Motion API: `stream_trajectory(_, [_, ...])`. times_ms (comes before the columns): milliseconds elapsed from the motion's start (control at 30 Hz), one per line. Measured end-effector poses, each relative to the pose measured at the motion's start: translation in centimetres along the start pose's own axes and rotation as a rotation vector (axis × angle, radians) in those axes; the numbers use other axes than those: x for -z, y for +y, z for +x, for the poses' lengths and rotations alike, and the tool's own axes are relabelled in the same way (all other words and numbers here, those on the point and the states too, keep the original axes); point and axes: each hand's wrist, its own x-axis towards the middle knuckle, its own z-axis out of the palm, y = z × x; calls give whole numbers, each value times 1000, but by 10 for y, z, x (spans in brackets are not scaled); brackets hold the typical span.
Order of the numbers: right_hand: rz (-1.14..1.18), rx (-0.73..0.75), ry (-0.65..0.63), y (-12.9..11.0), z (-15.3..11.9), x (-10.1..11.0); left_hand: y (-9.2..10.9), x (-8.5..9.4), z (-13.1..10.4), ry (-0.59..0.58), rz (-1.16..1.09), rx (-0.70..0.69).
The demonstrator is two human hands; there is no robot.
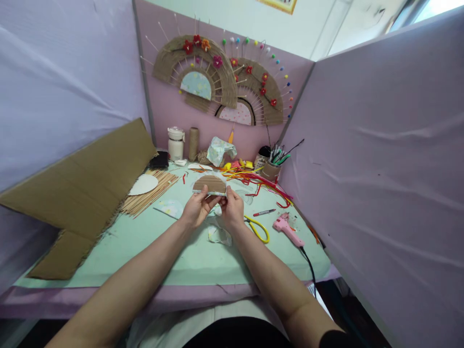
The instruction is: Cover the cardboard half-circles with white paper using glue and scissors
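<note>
Both hands hold up a half-round piece of cardboard [210, 184] edged with pale printed fabric, its bare brown side facing me. My left hand [197, 208] grips its lower left edge, thumb on the front. My right hand [232, 205] pinches the lower right corner. Below the hands lie fabric scraps [219, 235] on the green tabletop [145, 261]. Yellow-handled scissors [259, 229] rest right of my right hand, their blades partly hidden. Beyond them are a marker pen [264, 212] and a pink glue gun [288, 229] with a black cord.
Bamboo sticks [148, 195] and a large cardboard sheet [79, 183] lie at left. Red and yellow pipe cleaners [261, 182] spread behind the hands. A white jar [176, 144], a twine roll [194, 144] and a tool cup [271, 170] stand at the back, below fan decorations [226, 79].
</note>
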Motion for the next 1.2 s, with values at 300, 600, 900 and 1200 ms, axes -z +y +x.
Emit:
stream_trajectory(300, [-528, 333, 97, 2, -2, 6, -14, -6, -4, 42, 8, -107])
stream_trajectory(600, [-160, -82, -18, -3, 15, 16, -5, -1, -1, 2, 30, -3])
stream_trajectory(900, [-26, -354, -233, -22, 14, 24, 0, -3, -5, -71, 189, 113])
stream_trajectory(1200, [-406, 98, -101, -21, 13, 29, 1, -2, -4, -40, 203, 76])
